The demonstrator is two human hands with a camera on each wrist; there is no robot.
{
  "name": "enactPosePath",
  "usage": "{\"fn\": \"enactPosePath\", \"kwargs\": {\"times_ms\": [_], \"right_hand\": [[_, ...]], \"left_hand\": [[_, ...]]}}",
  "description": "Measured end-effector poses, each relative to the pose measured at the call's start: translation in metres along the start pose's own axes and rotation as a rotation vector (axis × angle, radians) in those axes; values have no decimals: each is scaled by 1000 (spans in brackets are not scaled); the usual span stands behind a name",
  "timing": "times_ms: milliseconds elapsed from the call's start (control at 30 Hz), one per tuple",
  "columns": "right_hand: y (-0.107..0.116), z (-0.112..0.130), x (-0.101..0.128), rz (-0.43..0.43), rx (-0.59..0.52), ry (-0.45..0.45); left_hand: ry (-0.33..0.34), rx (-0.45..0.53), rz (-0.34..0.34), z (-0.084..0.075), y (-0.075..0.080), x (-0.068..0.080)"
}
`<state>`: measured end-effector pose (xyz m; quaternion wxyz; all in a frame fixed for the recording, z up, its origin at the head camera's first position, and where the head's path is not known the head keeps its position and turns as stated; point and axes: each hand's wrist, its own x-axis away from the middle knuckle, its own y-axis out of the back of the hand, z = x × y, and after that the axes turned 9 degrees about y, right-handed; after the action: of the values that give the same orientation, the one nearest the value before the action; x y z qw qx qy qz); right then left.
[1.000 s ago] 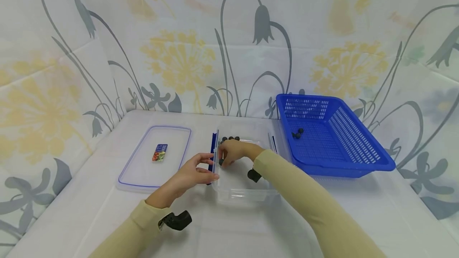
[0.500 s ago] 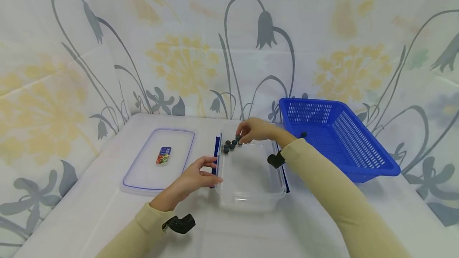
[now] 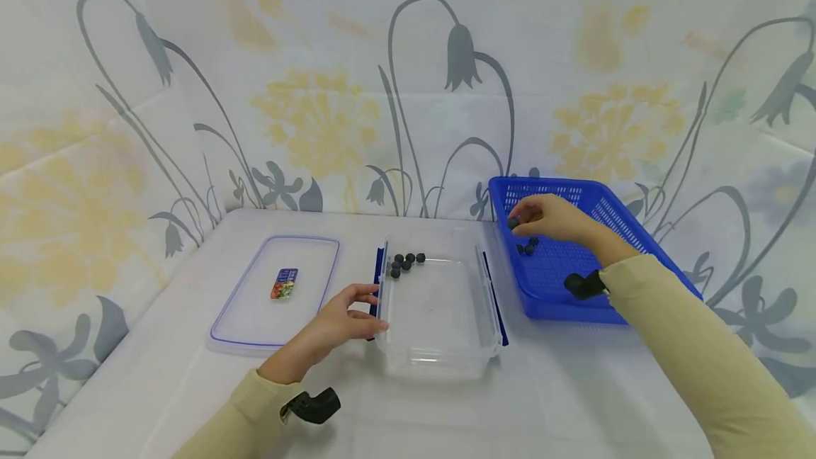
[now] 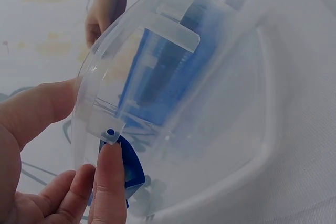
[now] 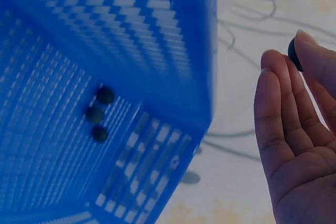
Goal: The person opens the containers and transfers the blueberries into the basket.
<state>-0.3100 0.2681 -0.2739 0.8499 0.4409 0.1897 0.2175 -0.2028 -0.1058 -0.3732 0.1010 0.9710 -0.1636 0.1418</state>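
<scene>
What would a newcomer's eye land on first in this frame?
The bright blue basket at the table's right, where the right hand pinches a small dark ball above three more on its floor. Next, the clear container at centre with dark balls in its far left corner, the left hand gripping its blue latch.

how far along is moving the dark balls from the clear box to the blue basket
Early on, by the look of it. Three dark balls already lie in the blue basket. The right hand pinches another ball above the basket. The left hand holds the clear box by its blue latch. About six balls are left inside.
</scene>
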Motion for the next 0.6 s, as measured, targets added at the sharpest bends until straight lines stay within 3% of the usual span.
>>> {"fn": "enactPosePath", "kwargs": {"times_ms": [300,600], "right_hand": [[22,-35,25,-25,10,-67],[25,-68,31,-26,-93,-162]], "left_hand": [[-2,10,-6,1,2,-1],[-3,7,9,1,0,-1]]}}
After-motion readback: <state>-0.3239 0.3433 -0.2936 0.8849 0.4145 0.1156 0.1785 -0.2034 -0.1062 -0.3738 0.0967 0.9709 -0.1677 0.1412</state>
